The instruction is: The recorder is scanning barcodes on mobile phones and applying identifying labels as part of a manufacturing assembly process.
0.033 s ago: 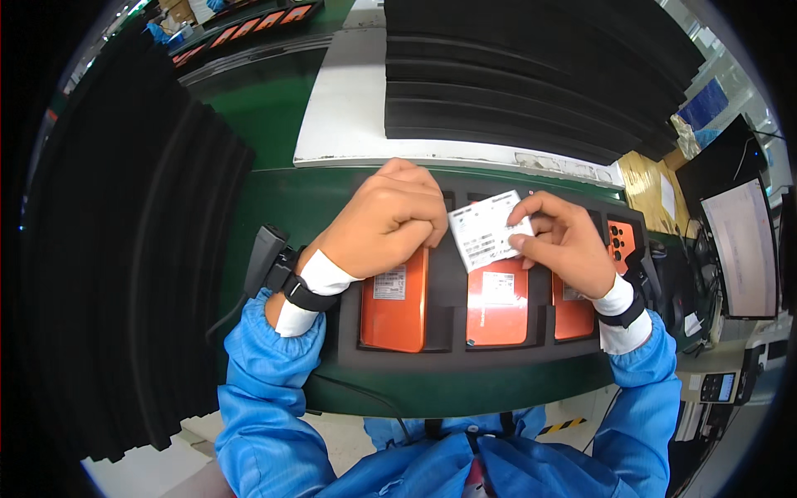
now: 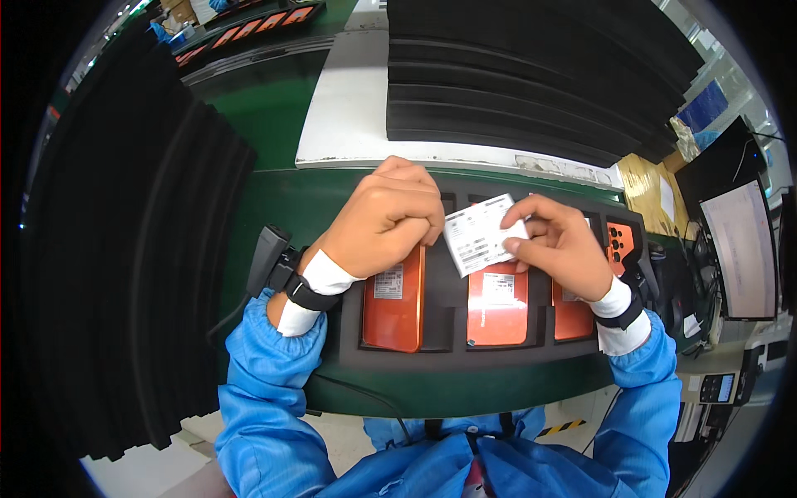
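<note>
View: head camera, looking down on both hands over the tabletop
Label sheet: white, printed label sheet, raised over the upper part of the middle orange phone, tilted; single sheet or thin pad, can't tell
Right hand: right hand pinches the sheet's right edge, thumb on the printed face, other fingertips partly hidden
Left hand: left hand curled over the top end of the left orange phone, just beside the sheet's left edge; fingertips hidden, can't tell if it grips anything
Sheet handling: probably very light, bendy, easy to crease; edge or corner pinch looks best, print left clear
Phone handling: likely stiff, glossy, a bit slippery, backs prone to scratches; long sides look like the place to hold
Tray: dark foam tray seats the phones in cutouts; right orange phone partly under the right hand, camera-lens phone at the far right
In the way: both hands cover the phones' upper ends; left foam stack and far foam stack crowd the sides; black wrist device juts off the left wrist, cable near the tray's lower edge
Right side: monitor, well apart from the sheet
</note>
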{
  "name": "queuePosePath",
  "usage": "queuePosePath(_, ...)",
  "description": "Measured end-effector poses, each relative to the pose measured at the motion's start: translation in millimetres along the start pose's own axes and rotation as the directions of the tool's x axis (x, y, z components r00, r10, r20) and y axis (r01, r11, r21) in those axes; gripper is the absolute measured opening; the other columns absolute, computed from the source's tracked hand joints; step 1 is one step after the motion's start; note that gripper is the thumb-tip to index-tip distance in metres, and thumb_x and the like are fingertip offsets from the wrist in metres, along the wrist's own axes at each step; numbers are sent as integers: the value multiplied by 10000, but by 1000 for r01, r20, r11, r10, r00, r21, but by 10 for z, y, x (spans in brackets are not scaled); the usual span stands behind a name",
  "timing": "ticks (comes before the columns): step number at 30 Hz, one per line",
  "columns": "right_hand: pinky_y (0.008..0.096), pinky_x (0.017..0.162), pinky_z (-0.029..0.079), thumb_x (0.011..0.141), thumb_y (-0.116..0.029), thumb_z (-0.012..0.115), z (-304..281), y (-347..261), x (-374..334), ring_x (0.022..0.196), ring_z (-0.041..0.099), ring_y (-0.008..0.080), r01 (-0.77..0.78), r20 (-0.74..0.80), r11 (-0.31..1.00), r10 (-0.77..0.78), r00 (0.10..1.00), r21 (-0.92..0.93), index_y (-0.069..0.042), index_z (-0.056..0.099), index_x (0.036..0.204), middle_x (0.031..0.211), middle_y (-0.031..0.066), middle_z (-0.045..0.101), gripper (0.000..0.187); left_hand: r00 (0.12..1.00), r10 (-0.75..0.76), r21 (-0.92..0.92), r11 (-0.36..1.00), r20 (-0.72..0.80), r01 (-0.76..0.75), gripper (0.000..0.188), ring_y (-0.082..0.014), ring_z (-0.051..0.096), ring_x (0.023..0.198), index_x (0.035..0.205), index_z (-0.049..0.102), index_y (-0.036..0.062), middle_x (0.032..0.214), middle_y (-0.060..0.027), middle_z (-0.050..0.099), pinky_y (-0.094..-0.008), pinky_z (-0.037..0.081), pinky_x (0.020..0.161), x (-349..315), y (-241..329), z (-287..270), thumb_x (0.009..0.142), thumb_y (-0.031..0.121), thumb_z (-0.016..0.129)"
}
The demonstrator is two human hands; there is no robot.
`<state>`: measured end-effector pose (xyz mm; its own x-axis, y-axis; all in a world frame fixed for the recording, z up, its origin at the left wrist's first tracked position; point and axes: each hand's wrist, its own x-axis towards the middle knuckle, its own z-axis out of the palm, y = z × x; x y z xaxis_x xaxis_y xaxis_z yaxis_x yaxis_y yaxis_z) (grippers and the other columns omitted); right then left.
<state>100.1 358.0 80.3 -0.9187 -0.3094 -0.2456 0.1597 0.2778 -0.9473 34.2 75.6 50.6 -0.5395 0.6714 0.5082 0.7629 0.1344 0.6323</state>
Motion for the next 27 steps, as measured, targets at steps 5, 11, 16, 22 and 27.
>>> queuePosePath(5,295,703,507,1058,-177,651,406,-148,233,795,654,102,72,254,997,-74,964,15,15,634,1369,873,62,663,366,982,59,-23,998,-177,-64,118,-233,638,819,663,591,53,699,-26,673,-375,467,919,-54,-1,-15,750,-16,550)
queuePosePath(11,365,874,551,1043,-256,651,382,-368,153,947,709,236,250,159,761,-192,968,-598,-15,665,1363,1131,140,709,401,983,47,-2,999,-177,-48,128,-232,667,827,685,640,63,743,-46,674,-382,472,931,-74,-15,-1,772,9,563)
queuePosePath(16,629,1253,257,1078,-408,564,639,7,161,1435,492,365,488,355,161,-501,789,-858,-71,675,1351,1407,148,633,448,983,73,8,997,-171,-73,104,-246,675,809,693,615,44,763,-56,694,-394,488,914,-38,13,-10,776,5,565)
queuePosePath(22,543,1225,322,1063,-317,575,65,-237,-323,1418,521,363,402,163,455,-477,863,-795,-51,657,1378,1444,175,625,421,956,-75,-134,990,-285,38,84,-292,702,1034,829,658,2,946,-128,755,-413,513,1001,-242,90,-43,798,10,581)
queuePosePath(27,428,978,536,1007,-223,692,-789,180,-1285,1217,624,361,4,-380,824,-266,886,-567,21,672,1309,1250,200,646,388,837,-425,-134,905,-346,404,459,-308,578,1358,1362,646,12,1426,-164,624,-407,433,1132,-841,531,-31,931,170,657)
